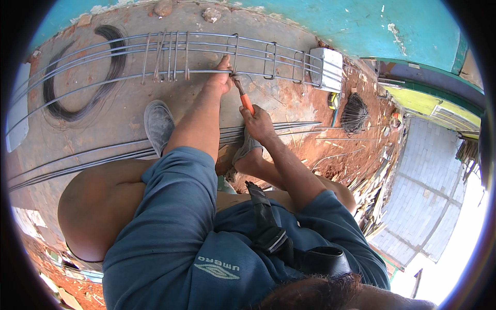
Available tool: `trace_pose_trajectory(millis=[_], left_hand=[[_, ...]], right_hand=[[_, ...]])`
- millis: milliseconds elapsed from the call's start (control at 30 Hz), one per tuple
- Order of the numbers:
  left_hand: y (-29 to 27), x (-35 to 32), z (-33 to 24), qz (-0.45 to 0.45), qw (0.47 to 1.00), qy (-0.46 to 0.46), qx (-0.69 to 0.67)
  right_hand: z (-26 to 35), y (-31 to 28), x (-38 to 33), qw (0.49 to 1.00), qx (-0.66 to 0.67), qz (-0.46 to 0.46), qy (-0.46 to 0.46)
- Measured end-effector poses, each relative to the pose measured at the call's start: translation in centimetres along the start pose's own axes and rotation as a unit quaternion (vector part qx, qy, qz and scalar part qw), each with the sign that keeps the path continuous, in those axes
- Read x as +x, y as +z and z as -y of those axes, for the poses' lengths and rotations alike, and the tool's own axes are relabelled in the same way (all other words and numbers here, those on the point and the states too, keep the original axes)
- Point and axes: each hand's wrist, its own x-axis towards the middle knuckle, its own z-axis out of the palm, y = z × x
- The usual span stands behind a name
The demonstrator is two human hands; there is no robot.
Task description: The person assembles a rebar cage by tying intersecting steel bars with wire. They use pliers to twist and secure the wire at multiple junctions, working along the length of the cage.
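In the head view, the steel cage (206, 46) of long bars runs from left to right across the far part of the floor, its right end on a white block (326, 70). The left hand (222, 77) is closed round its near bar, just left of a square ring (236, 51) – exactly how each finger lies is partly hidden. The right hand (257, 123) has its fingers wrapped round the orange handles of the pliers (246, 101), whose jaws meet the near bar at that ring; whether they bite any wire is too small to tell. More loose rings (165, 57) hang farther left.

To do this tie well, I'd keep the ring square to the bar, the left fingertips clear of the jaws, and twist only until snug – overturning could snap the wire.
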Motion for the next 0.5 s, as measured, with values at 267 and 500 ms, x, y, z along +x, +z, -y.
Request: trace_pose_trajectory(millis=[267, 500], left_hand=[[0.6, -0.5, 0.1, -0.009, 1.000, 0.024, -0.015], [1.6, -1.7, -0.2, -0.029, 0.999, 0.013, -0.036]], right_hand=[[-1.5, 4.9, 1.9, 0.995, 0.046, -0.090, -0.001], [-1.6, 6.3, 2.8, 0.992, 0.031, -0.118, 0.017]])
